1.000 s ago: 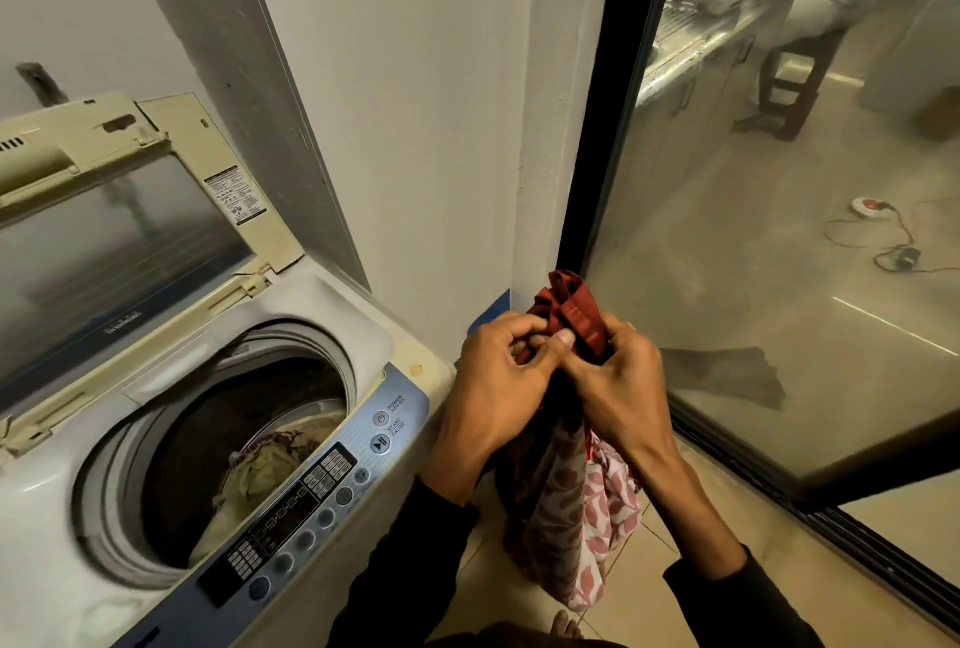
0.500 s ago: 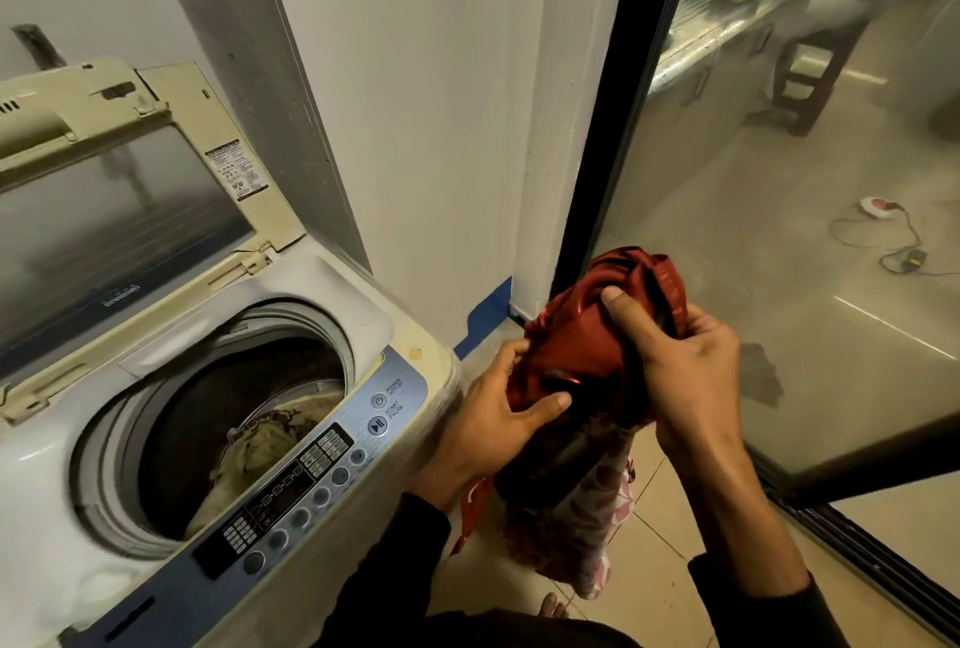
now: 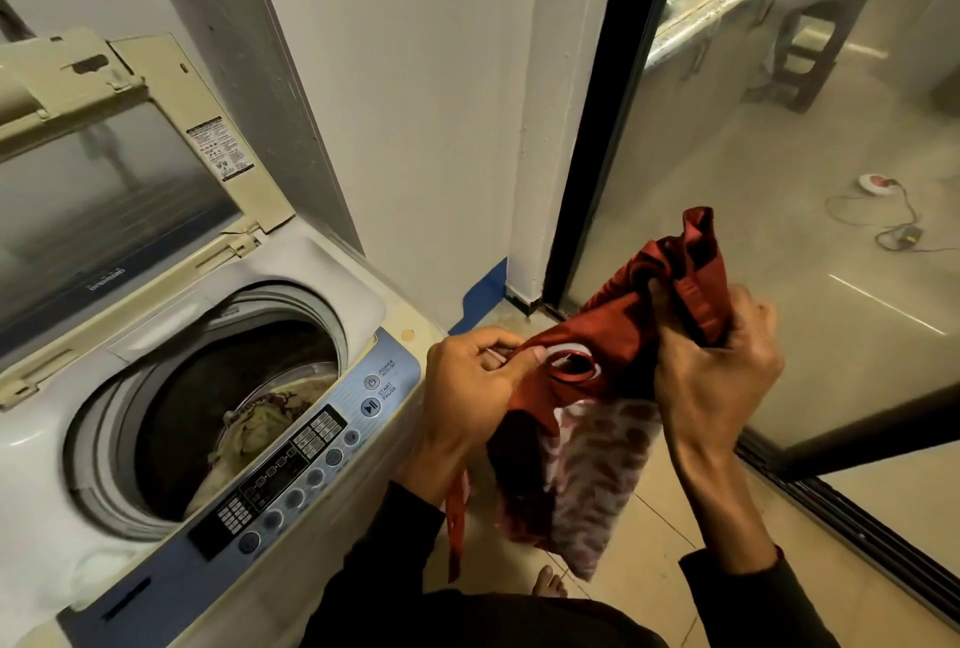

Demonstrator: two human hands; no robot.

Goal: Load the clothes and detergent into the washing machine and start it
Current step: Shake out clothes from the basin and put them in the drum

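Note:
A top-loading washing machine [image 3: 363,283] stands at the left with its lid [image 3: 119,179] raised. Inside the drum lies a beige patterned cloth [image 3: 260,424]. To the right of the machine I hold a red garment [image 3: 613,325] with a pink-and-white patterned part [image 3: 592,481] hanging below. My left hand [image 3: 467,387] pinches a red edge of it beside the control panel [image 3: 291,470]. My right hand [image 3: 717,377] grips the bunched red fabric higher up. No detergent is visible.
A white wall corner and a black-framed glass sliding door [image 3: 587,127] stand close behind the garment. Behind the glass a person sits on a stool [image 3: 810,65], and a cable [image 3: 893,231] lies on the floor. My bare foot [image 3: 550,585] is on the tiled floor.
My hands have spread apart, opening the red garment between them. My right hand has shifted right and the left has come up beside the control panel.

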